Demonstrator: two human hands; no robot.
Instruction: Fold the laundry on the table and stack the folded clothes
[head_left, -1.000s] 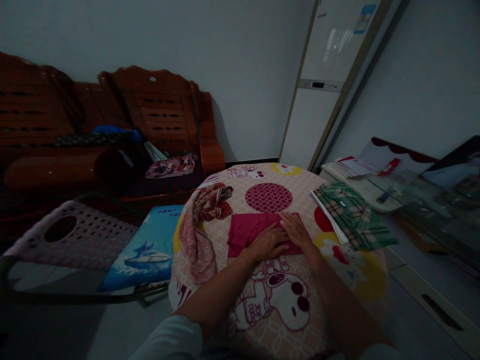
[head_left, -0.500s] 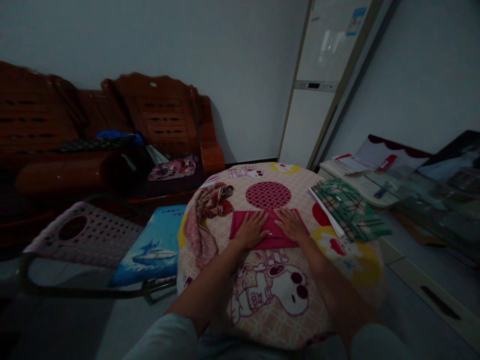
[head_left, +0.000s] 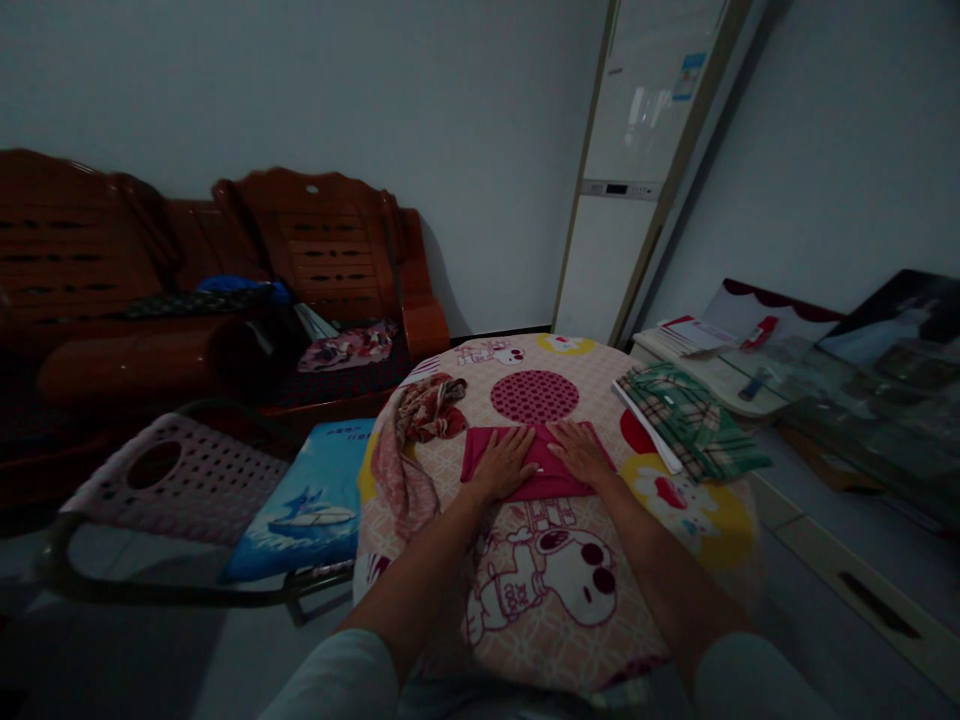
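Magenta cloth point(head_left: 553, 481) — rectangular — under left hand point(head_left: 502, 466), right hand point(head_left: 580, 455)

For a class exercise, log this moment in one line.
left hand: on folded magenta cloth | right hand: same cloth | under: patterned tablecloth

One magenta cloth point(head_left: 555, 483), one plaid garment point(head_left: 694, 420), one woven chair point(head_left: 210, 480) (one table point(head_left: 604, 375)).

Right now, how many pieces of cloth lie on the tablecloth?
3: magenta cloth under left hand and right hand, crumpled patterned cloth to its left, green plaid cloth to its right. More may be hidden.
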